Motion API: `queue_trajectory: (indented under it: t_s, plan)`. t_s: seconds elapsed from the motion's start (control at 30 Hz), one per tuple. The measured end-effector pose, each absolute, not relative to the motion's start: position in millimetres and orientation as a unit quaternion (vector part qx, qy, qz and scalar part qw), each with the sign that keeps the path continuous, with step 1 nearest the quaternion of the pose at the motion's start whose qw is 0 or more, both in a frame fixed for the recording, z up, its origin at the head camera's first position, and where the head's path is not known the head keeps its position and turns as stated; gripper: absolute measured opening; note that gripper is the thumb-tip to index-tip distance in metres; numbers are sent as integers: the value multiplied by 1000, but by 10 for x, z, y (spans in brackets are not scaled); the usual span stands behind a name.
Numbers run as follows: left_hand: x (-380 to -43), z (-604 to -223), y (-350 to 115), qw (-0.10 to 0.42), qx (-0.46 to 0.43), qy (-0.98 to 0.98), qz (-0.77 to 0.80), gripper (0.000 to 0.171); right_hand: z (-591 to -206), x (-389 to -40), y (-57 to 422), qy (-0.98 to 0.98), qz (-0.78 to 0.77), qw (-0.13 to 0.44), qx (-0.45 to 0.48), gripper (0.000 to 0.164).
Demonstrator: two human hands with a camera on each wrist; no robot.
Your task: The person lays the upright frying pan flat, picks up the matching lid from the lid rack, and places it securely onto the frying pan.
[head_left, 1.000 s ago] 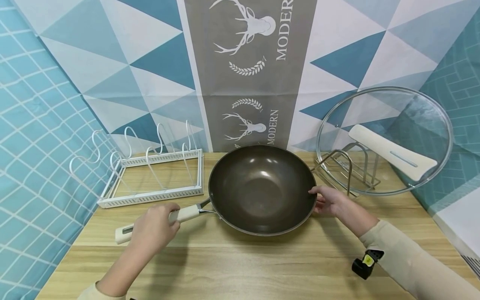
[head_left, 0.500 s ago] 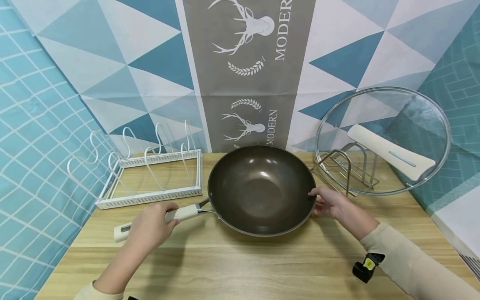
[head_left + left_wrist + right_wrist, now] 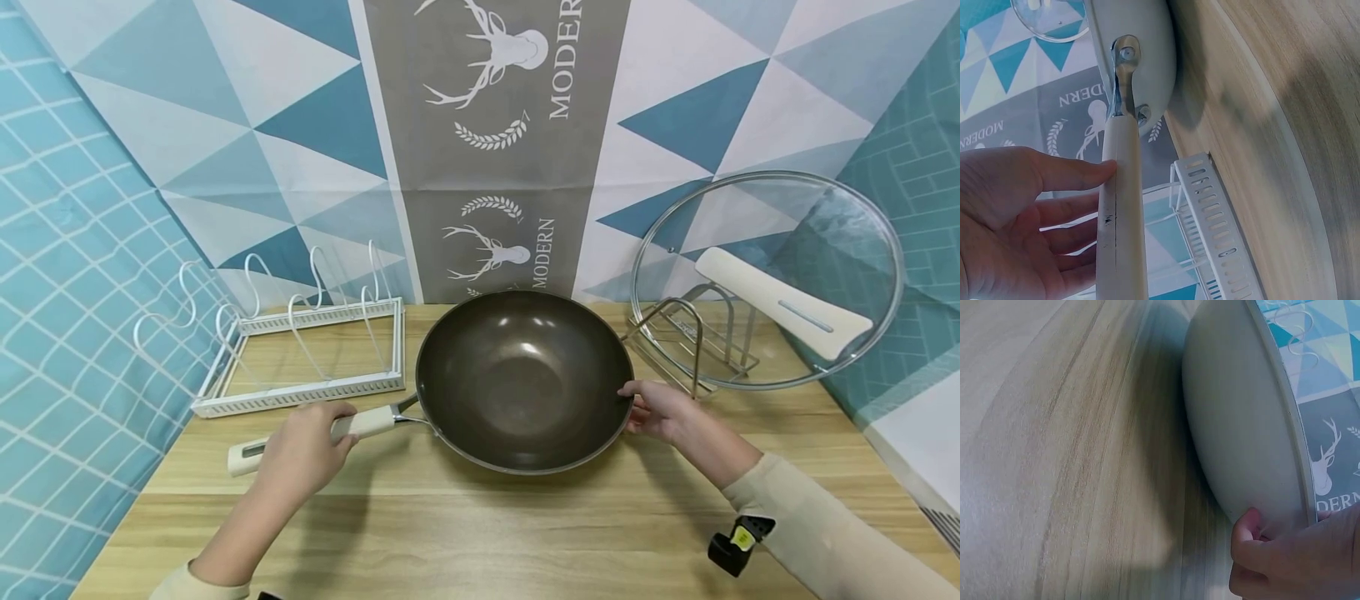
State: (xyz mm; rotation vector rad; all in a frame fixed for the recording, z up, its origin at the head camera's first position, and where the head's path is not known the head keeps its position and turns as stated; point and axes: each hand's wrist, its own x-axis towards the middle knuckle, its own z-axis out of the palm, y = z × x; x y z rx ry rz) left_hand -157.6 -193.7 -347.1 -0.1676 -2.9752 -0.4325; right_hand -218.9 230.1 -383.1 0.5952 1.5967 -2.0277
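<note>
A wok (image 3: 525,387) with a dark brown inside sits at the middle of the wooden table in the head view. Its cream handle (image 3: 367,423) points left, and my left hand (image 3: 303,450) grips it. In the left wrist view, the thumb lies along one side of that handle (image 3: 1121,206), with the fingers behind it. My right hand (image 3: 663,412) pinches the wok's right rim, thumb over the edge. Pale and smooth, the wok's outer wall (image 3: 1241,419) shows in the right wrist view, with fingertips pressed against it. The underside's contact with the table is hidden.
To the left stands a white wire rack (image 3: 300,395) with several upright loops. At the right, a glass lid (image 3: 783,302) with a cream handle leans in a metal stand (image 3: 699,333), close to my right hand. A patterned wall (image 3: 495,192) borders the table's back.
The wok and both hands keep almost the same places; my right forearm shifts slightly. The head view drifts a little.
</note>
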Motion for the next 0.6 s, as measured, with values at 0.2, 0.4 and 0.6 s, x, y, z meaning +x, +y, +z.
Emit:
queue_trajectory:
  t_s: [0.2, 0.4, 0.6]
  plan:
    - [-1579, -3475, -1942, 65, -56, -986, -146, 26, -3810, -2132, 2296, 582, -745, 243, 218, 14]
    - [-1592, -3488, -1961, 76, -63, -984, -152, 29, -3819, -2054, 2278, 576, -751, 238, 218, 14]
    - [-1639, -3512, -1986, 111, -85, -979, -148, 27, -3844, -2007, 2315, 570, -754, 254, 205, 16]
